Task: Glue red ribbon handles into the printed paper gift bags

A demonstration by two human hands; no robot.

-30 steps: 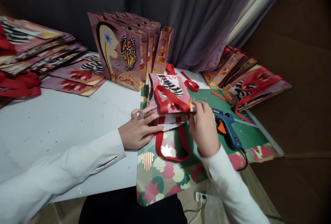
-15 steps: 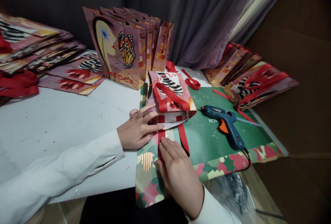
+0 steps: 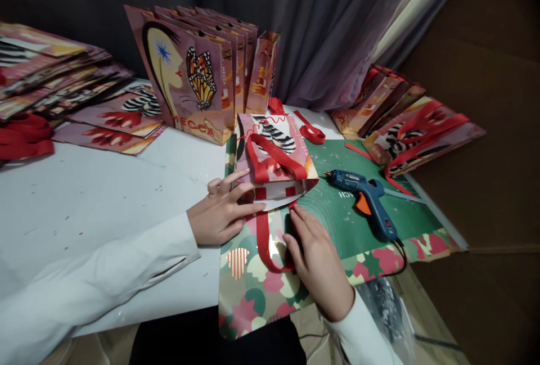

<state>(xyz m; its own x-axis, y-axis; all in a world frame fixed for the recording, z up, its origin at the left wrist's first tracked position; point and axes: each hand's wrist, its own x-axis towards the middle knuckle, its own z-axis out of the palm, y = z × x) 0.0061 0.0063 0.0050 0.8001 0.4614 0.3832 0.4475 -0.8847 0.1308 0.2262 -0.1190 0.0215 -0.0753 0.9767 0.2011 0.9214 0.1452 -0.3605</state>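
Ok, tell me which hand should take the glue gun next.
Probably the right hand: it lies nearer the glue gun, while the left hand is farther off, with fingers on the paper bag.

One glue gun [image 3: 365,199], seemingly ten-plus bags [image 3: 185,78]

Paper bags [image 3: 189,78] stand behind a cutting mat [image 3: 333,213] — glue gun [image 3: 363,196] on it, flat bags [image 3: 113,120] stacked far left.
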